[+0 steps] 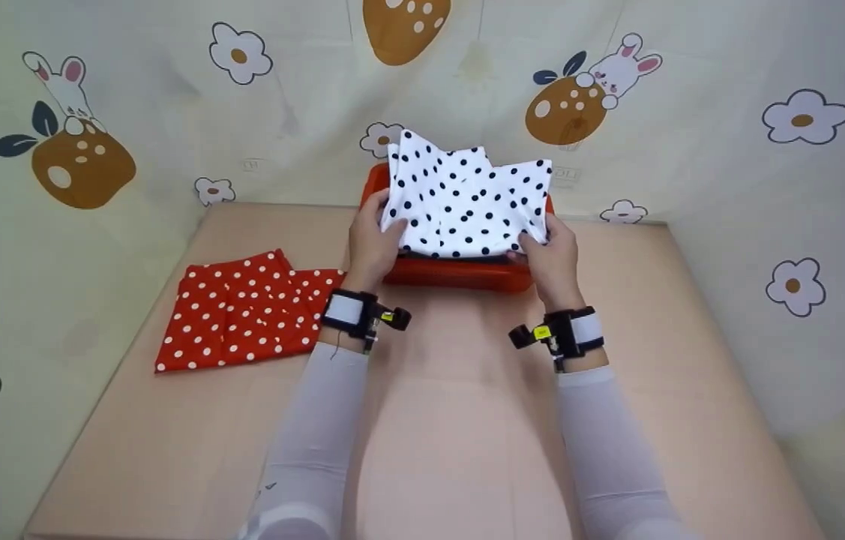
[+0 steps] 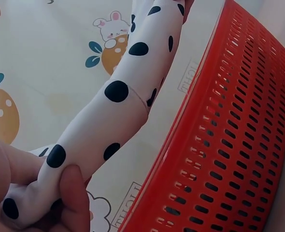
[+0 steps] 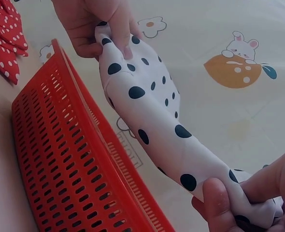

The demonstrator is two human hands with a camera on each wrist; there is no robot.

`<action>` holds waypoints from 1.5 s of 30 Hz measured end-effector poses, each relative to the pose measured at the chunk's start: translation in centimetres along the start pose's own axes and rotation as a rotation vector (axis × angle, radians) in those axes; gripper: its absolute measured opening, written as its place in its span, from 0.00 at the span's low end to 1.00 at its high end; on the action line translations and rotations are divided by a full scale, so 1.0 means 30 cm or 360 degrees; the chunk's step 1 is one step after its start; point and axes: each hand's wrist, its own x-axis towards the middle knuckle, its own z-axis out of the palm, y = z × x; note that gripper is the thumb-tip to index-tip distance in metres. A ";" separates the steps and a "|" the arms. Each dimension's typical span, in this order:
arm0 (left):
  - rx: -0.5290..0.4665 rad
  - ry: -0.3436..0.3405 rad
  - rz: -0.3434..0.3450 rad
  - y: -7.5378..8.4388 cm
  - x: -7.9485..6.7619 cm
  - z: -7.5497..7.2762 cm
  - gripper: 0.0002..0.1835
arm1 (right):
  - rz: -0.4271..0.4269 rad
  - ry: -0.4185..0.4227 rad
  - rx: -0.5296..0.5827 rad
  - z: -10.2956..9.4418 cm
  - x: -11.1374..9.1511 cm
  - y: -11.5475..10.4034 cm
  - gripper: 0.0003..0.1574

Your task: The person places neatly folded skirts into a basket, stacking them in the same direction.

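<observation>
A folded white cloth with black dots [image 1: 467,199] is held up by both hands over a red plastic basket [image 1: 459,274]. My left hand [image 1: 375,241] pinches its left side, thumb on the near face. At the opposite side my right hand [image 1: 553,259] grips it the same way. In the left wrist view the folded edge of the dotted cloth [image 2: 104,121] runs above the basket's rim, with the left thumb [image 2: 75,193] pressed on it. The right wrist view shows both hands on the cloth [image 3: 147,121], beside the slotted basket wall [image 3: 70,150].
A folded red cloth with white dots [image 1: 242,311] lies on the table [image 1: 459,420], left of the basket and near the left forearm. Behind the basket rises a cream backdrop [image 1: 302,97] printed with flowers and rabbits. Dark contents show through the basket's slots.
</observation>
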 end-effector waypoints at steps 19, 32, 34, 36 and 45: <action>0.0386 0.0382 0.0056 -0.014 -0.038 -0.031 0.39 | -0.0344 0.0331 -0.1097 0.011 -0.021 0.033 0.36; 0.0471 0.0301 0.0114 0.030 -0.062 -0.015 0.34 | -0.0424 0.0277 -0.1037 0.025 -0.031 0.017 0.35; 0.0491 0.0262 0.0131 0.039 -0.069 -0.002 0.34 | -0.0422 0.0268 -0.1042 0.034 -0.034 0.011 0.35; 0.0521 0.0229 0.0170 0.051 -0.079 0.010 0.33 | -0.0419 0.0245 -0.1053 0.047 -0.033 0.007 0.35; 0.0649 0.0126 0.0272 0.055 -0.137 0.015 0.31 | -0.0497 0.0221 -0.1092 0.083 -0.045 0.026 0.31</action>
